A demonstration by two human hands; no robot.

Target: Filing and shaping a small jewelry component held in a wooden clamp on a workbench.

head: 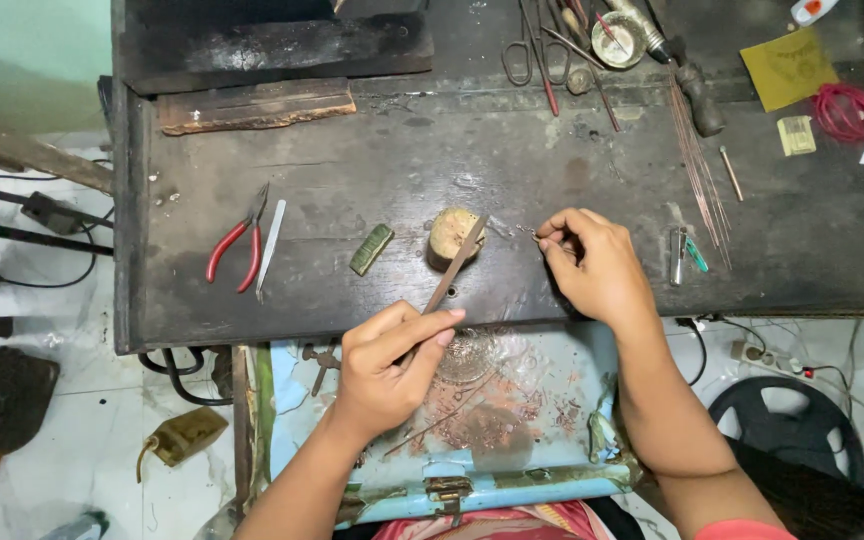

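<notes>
My left hand grips a thin metal file, its tip slanting up across a small round wooden block on the dark workbench. My right hand pinches a tiny metal piece between thumb and forefinger just right of the block. The piece is too small to make out. Under both hands sits an open blue tray drawer scattered with metal filings.
Red-handled pliers, a flat file and a small green bar lie left of the block. Tweezers, thin wires, scissors, a yellow sheet and a red cord coil lie right and back. Wooden slabs rest at the back left.
</notes>
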